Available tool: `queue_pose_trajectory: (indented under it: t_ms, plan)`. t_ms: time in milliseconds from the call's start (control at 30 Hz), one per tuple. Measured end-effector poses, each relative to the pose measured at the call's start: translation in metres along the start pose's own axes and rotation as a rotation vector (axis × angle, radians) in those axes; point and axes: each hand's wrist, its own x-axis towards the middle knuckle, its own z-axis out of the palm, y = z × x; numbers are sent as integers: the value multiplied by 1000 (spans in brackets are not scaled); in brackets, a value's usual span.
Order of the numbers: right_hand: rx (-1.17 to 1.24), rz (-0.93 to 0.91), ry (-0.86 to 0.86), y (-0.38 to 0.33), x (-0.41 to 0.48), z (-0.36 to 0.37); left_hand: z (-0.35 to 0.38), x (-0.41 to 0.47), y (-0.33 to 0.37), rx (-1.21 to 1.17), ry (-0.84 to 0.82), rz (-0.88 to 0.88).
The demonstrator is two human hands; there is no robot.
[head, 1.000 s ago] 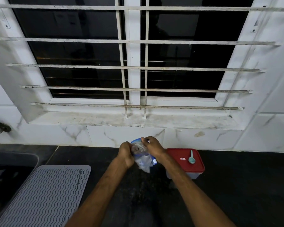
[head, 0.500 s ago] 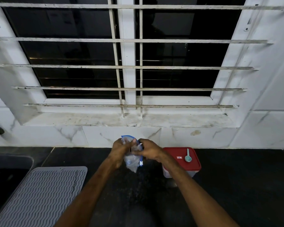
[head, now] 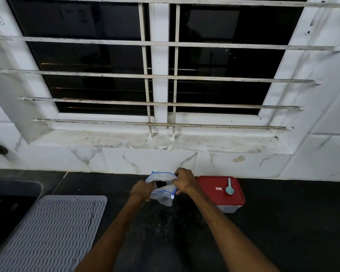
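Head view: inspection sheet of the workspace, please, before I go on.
Surface: dark counter, speckled.
Job's things: clear bag, blue rim, mouth open, held above the counter.
Clutter: red-lidded box right of the bag, teal spoon on its lid; grey ribbed mat at left.
Grips: left hand and right hand each pinch the bag's rim.
Cables: nothing seen.
Surroundings: barred window, tiled wall, sink far left.

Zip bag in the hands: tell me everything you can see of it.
The zip bag is small, clear, crinkled plastic with a blue zip strip round its mouth. The mouth is pulled open; contents cannot be told. The left hand pinches its left rim, the right hand its right rim, over the black countertop, left of the red-lidded container.
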Motion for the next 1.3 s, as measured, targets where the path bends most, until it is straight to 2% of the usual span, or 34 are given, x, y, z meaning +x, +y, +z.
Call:
queue_pose_trajectory:
  t_ms: [67,100,200,267,367,467,567,667,733,800,900,1000,1067,1133,1300]
  plan:
    - [71,34,-58,-1,0,4,6,1,-7,-461,-143,-146]
    - [105,49,-95,-1,0,6,8,3,-10,-612,-131,-177]
    - [265,108,-180,2,2,19,16,17,-17,-810,0,-182]
    - [326,150,-195,8,3,30,16,22,-16,-774,54,-153]
    - [117,81,-234,13,6,44,16,29,-15,-535,112,3]
    - [-20,-43,-225,12,13,51,15,38,-20,-351,-24,258]
    - [22,-117,-65,5,22,43,3,42,-18,-169,-50,382]
    - [72,-258,160,6,33,41,-1,48,-15,-133,62,469]
    - [26,-255,164,9,40,43,1,52,-10,-54,115,483]
    - [-10,-205,129,15,47,45,6,60,-11,6,73,432]
    - [44,-129,75,15,52,40,6,78,-24,-93,-27,311]
    - [155,15,9,19,55,41,5,82,-30,-172,-70,331]
    - [356,186,-6,26,57,51,6,76,-29,-237,-141,341]
    - [566,315,33,33,58,64,9,78,-33,-263,-169,277]
    - [994,524,127,39,57,92,18,70,-39,-3,-43,-32]
